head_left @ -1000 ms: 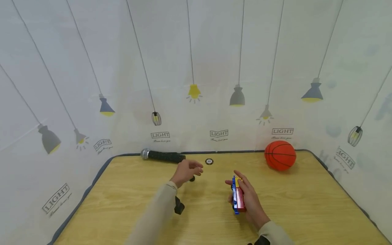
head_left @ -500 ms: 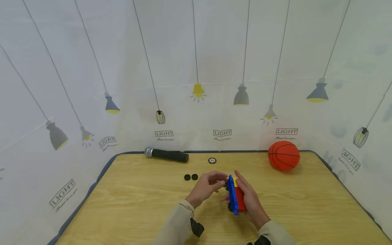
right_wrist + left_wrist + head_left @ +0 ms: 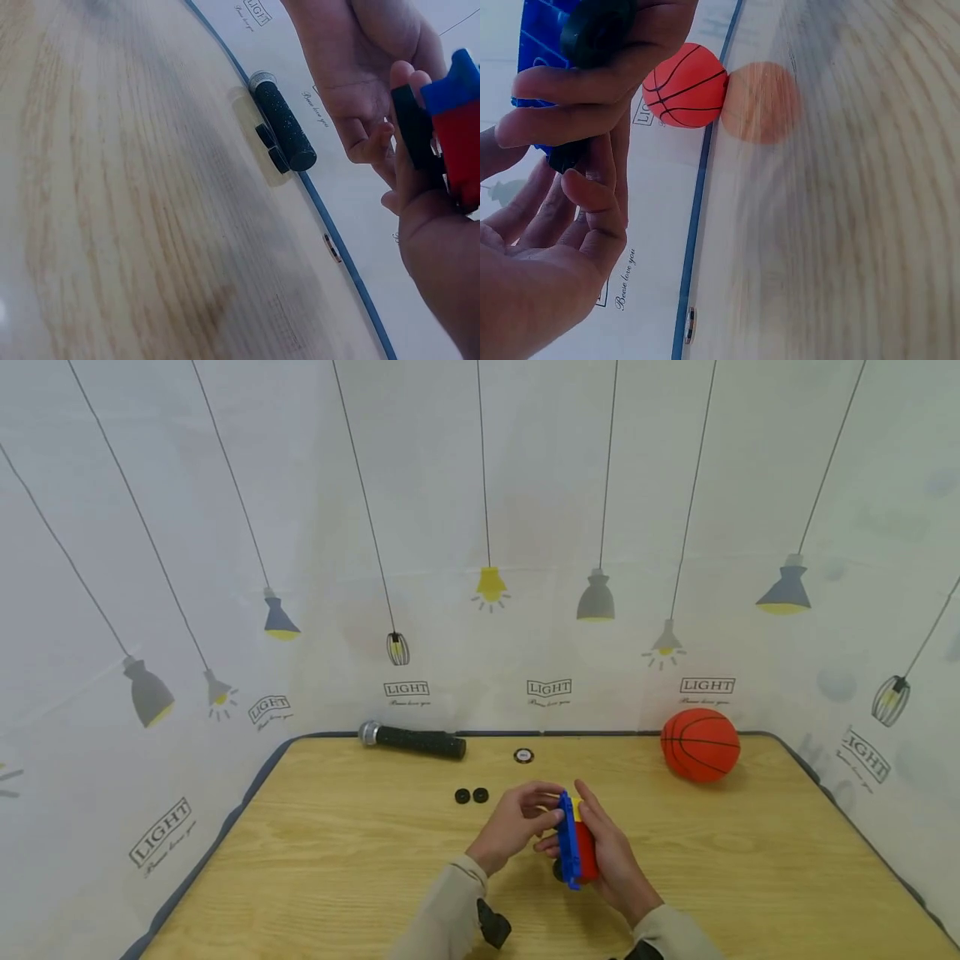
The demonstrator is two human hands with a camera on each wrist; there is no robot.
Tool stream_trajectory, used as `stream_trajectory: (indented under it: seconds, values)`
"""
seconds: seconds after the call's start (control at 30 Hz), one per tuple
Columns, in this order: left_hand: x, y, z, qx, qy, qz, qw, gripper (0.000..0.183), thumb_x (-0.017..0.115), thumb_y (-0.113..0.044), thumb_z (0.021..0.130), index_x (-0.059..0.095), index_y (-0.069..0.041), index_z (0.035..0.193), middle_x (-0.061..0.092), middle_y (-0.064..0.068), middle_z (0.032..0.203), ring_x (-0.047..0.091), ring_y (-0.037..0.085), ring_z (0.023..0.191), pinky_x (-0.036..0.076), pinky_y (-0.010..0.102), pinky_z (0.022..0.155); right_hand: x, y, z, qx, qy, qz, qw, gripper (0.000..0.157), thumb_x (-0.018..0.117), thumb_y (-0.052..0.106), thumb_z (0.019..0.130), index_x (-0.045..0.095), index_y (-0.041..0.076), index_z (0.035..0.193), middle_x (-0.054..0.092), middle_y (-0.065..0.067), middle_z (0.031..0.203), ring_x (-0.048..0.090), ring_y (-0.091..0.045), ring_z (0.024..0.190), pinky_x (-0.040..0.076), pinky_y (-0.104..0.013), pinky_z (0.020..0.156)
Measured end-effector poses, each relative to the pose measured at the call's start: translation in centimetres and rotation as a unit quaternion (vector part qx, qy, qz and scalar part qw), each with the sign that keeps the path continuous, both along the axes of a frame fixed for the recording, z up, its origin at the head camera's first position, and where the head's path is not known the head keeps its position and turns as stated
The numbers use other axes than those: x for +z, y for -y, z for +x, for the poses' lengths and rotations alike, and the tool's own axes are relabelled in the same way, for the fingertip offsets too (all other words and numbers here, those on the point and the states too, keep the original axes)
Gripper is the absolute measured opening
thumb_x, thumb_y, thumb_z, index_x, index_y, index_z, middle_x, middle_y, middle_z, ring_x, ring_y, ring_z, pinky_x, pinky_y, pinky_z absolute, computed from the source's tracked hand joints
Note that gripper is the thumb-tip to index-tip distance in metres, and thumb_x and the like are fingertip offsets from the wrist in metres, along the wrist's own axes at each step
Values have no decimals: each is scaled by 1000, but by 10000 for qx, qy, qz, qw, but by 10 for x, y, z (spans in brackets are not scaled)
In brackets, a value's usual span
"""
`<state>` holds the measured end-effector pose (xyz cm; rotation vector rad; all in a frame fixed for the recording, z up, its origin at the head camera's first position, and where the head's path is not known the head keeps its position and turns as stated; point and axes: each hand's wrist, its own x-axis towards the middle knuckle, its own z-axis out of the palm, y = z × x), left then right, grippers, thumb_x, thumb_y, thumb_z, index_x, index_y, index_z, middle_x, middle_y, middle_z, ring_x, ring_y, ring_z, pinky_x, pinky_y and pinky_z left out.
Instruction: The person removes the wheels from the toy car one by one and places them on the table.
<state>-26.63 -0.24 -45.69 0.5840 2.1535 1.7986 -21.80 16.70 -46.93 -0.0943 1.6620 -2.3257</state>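
Brought left hand (image 3: pixel 513 827) onto toy car (image 3: pixel 586 852), 12 o'clock end | pinching wheel (image 3: pixel 565 157) | grasping car in right hand (image 3: pixel 613 856) | probably adjusting wheel

The sleeved left forearm (image 3: pixel 442 910) and right forearm (image 3: pixel 678 935) extend from the bottom edge; the left hand (image 3: pixel 516 820), lower centre, pinches; the right hand (image 3: pixel 615 858), farther right, grips, curled.

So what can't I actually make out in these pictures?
- Toy vehicle, underside at its far end: head view, hidden by the left hand.
- Its full body: right wrist view, cut off by the right edge; left wrist view, cut off by the top edge, partly covered by the right hand.
- Small disc's marking: head view, too small to read.
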Motion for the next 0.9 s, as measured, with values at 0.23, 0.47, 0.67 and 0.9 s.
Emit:
stream_trajectory:
  seconds: [0.23, 0.47, 0.67, 0.9]
  values:
    - [-1, 2, 0, 152, -135, 11, 9998, 30, 66, -15, 97, 64, -15, 127, 69, 8, 123, 66, 19, 110, 52, 42, 104, 1, 0, 1, -49, -86, 199, 9998, 56, 21, 40, 111, 3, 23, 162, 69, 1, 110, 75, -17, 93, 59, -33, 89]
    - [0, 5, 1, 261, -22, 85, 9996, 28, 67, -13, 97, 65, -13, 125, 69, 9, 122, 68, 20, 107, 55, 40, 100, 0, -3, 4, -15, -211, 295, 9993, 50, 24, 37, 111, 13, 19, 157, 68, 2, 115, 72, -20, 100, 57, -38, 91]
    - [-3, 5, -1, 608, -42, 129, 9981, 25, 69, -20, 96, 67, -12, 119, 69, 8, 116, 68, 16, 98, 56, 43, 96, -3, -2, 6, -122, -276, 462, 9985, 57, 41, 33, 109, 14, 20, 157, 46, -18, 147, 67, -25, 115, 56, -43, 96]
    - [-2, 2, -2, 816, -252, -98, 9963, 22, 70, -27, 95, 68, -13, 112, 70, 6, 109, 67, 13, 92, 56, 35, 89, -1, 4, 7, -482, -500, 1123, 9912, 56, 45, 14, 107, 23, 25, 157, 42, -23, 150, 69, -32, 111, 59, -44, 88]
